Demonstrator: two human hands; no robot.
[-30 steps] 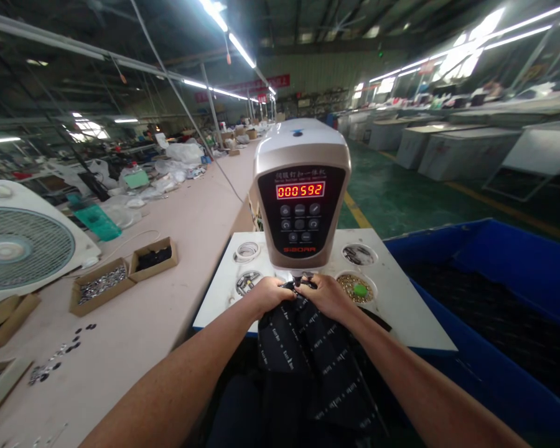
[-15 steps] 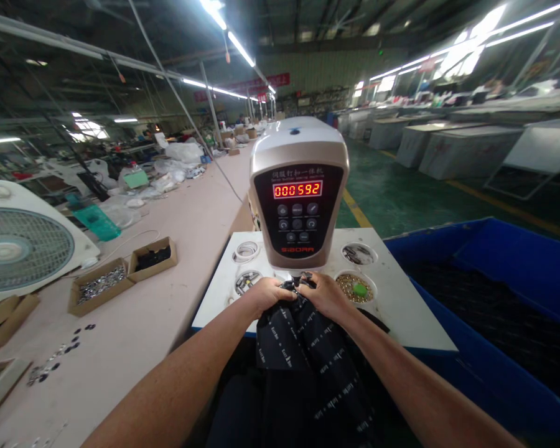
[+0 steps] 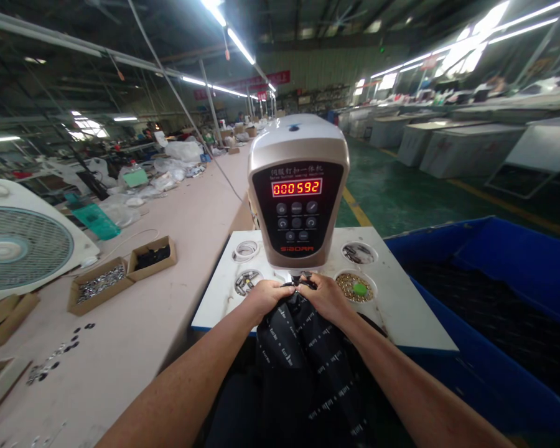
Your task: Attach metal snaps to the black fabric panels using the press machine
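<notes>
Both hands pinch the upper edge of a black garment (image 3: 287, 339) with white printed lettering, right under the head of a button machine (image 3: 297, 205) whose red display reads 000592. My left hand (image 3: 267, 297) is closed on the cloth from the left, thumb on top. From the right, my right hand (image 3: 329, 298) is closed on the same edge, its thumb close to the left one. Below the hands the garment hangs down over my lap. Fingers and bunched cloth hide the exact spot under the machine head.
The machine's white table (image 3: 415, 323) has round wells, one with brass-coloured studs (image 3: 350, 287) and a green piece. Left, a long bench (image 3: 177, 274) bears a fan (image 3: 23, 242), a cardboard box of metal parts (image 3: 98, 285) and loose buttons. A blue bin (image 3: 485, 233) with dark cloth stands right.
My hands have drawn slightly closer together on the garment's edge, and the cloth below them has shifted a little. The display number is unchanged.
</notes>
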